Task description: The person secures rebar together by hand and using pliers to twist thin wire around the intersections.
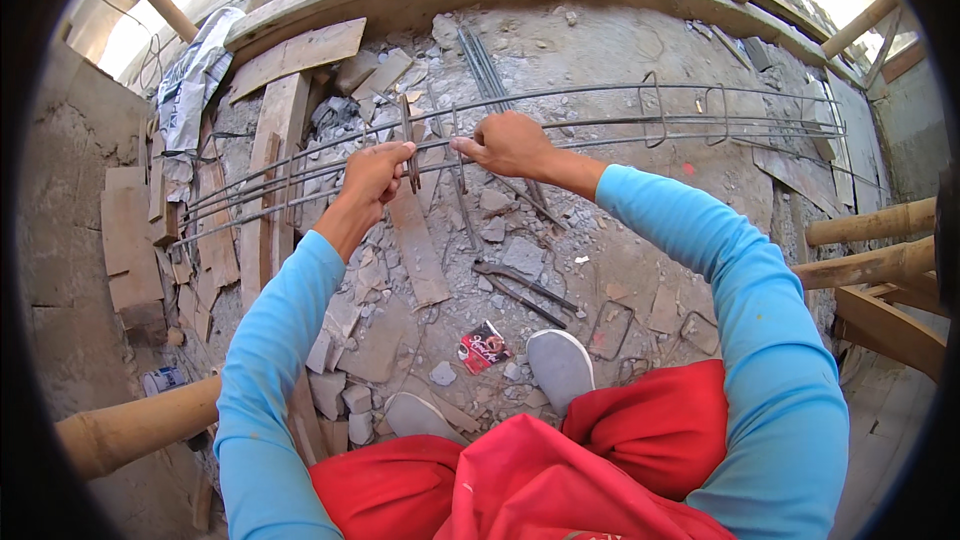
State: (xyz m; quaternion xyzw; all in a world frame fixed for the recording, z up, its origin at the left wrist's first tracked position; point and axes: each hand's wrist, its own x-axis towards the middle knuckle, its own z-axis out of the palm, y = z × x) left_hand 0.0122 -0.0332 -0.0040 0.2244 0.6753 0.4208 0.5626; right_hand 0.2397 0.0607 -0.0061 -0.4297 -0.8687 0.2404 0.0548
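A long cage of steel reinforcing bars runs across in front of me, its left end lower and nearer than its right. My left hand is closed, thumb and fingertips against a few rusty stirrups standing together around the bars. To its right my right hand wraps over the bars, its thumb pointing left; its fingertips are hidden behind the hand. Another stirrup hangs between the hands. Farther right, two spaced stirrups, one of them a bent rectangular loop, sit around the bars.
Pincers lie on the rubble before my shoes, beside a red packet. Loose stirrups lie right of them. A bundle of bars lies beneath the cage. Planks are at left; bamboo poles jut in from both sides.
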